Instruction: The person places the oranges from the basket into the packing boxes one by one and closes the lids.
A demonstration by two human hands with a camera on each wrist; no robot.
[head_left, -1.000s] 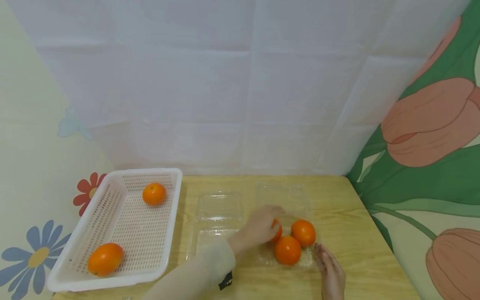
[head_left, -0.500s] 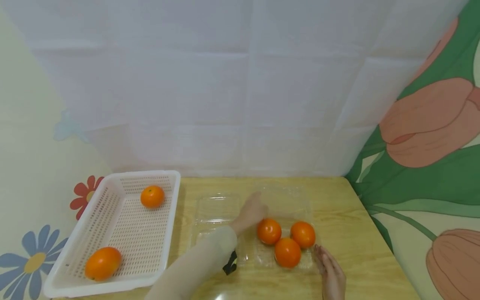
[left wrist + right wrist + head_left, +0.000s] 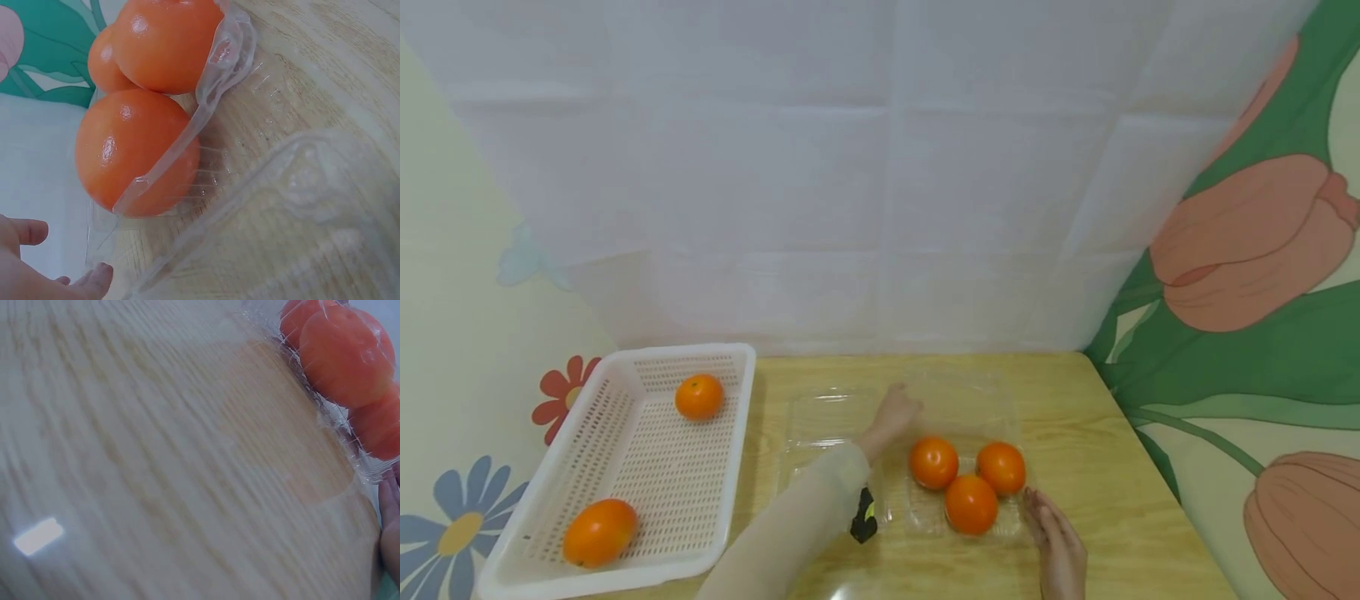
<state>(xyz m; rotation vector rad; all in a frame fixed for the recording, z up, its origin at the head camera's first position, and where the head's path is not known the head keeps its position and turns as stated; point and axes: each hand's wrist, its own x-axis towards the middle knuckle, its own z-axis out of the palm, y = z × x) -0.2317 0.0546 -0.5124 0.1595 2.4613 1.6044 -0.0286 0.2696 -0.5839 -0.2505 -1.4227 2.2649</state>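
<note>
1. The three orange fruits [image 3: 971, 505] are sitting clustered in the base of the clear box [image 3: 925, 518], rising above its low walls; a lid pressed over them could be catching on their tops and springing back.
2. The clear lid [image 3: 958, 402] is lying back behind the base; a careless tug there could be sliding the whole light box across the counter [image 3: 1097, 475] and setting the fruits rolling.
3. The left sleeve [image 3: 790, 533] is crossing the second clear box [image 3: 831, 414], so a low forearm could be dragging that one along.
4. The left hand [image 3: 891, 418] is hovering by the lid's left side, thumb and fingers spreading apart, apparently gripping nothing; whether a fingertip is touching plastic, I cannot tell.
5. The right hand [image 3: 1060, 546] is resting at the box's near right side, fingers extending toward the wall, not wrapping around anything; how firmly it is bracing is unclear.
</note>
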